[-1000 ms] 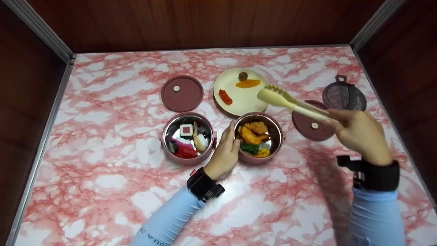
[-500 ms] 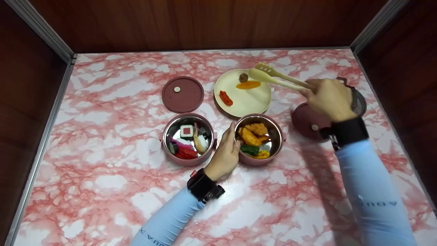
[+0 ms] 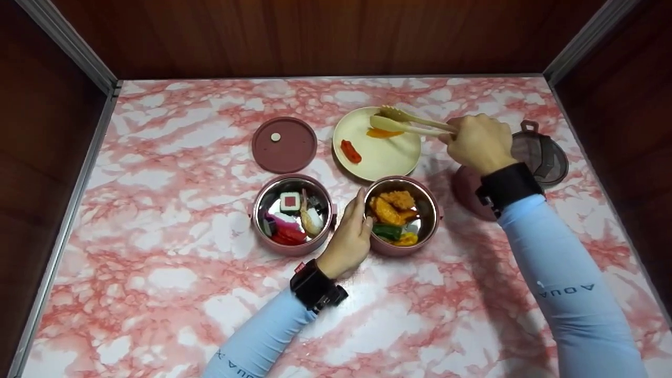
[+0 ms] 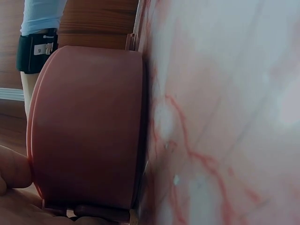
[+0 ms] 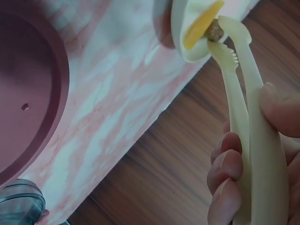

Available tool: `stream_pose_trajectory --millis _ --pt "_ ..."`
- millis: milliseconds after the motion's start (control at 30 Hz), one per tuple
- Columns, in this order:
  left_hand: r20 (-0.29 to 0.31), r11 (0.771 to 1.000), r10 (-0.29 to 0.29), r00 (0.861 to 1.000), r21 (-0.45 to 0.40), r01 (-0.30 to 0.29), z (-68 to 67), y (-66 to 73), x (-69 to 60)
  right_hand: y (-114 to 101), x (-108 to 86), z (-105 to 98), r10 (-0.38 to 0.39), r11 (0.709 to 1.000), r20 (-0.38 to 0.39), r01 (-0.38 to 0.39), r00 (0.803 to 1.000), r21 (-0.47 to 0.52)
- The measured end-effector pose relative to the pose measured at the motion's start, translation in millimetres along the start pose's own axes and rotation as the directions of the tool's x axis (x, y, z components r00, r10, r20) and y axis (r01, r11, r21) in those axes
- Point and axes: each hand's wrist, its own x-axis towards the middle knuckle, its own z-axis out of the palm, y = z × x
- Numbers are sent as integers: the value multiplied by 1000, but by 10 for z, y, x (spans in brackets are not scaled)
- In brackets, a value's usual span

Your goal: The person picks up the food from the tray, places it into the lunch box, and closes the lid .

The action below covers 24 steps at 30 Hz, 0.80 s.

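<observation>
My right hand (image 3: 480, 143) grips pale yellow tongs (image 3: 420, 126), their tips over the back of the cream plate (image 3: 386, 157). In the right wrist view the tong tips stand on either side of a brown ball (image 5: 215, 31), beside an orange piece (image 5: 204, 24); whether they press it I cannot tell. A red piece (image 3: 350, 151) lies at the plate's left. My left hand (image 3: 346, 241) rests with extended fingers against the left side of the right pink bowl (image 3: 401, 249), which holds chicken-like pieces (image 3: 388, 210), green and yellow pieces. In the left wrist view the bowl's wall (image 4: 89, 126) fills the middle.
The left pink bowl (image 3: 293, 251) holds several food pieces, including a square roll (image 3: 290, 202). Behind it lies a round lid (image 3: 284, 152). Another lid (image 3: 467, 194) is partly under my right arm, near a clear lidded container (image 3: 556, 163) at the right.
My right hand has moved left with the tongs, whose tips came down over the plate around the brown ball. My left hand has stayed by the right bowl.
</observation>
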Motion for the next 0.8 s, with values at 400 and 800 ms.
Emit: stream_pose_trajectory --millis 400,800 --pt "-4 1000 16 1000 -9 -16 11 -2 7 -104 63 -128 -11 999 5 12 1000 -53" --pt "-9 999 31 999 11 -31 19 -43 17 -26 -53 -339 7 1000 22 -6 1000 -30"
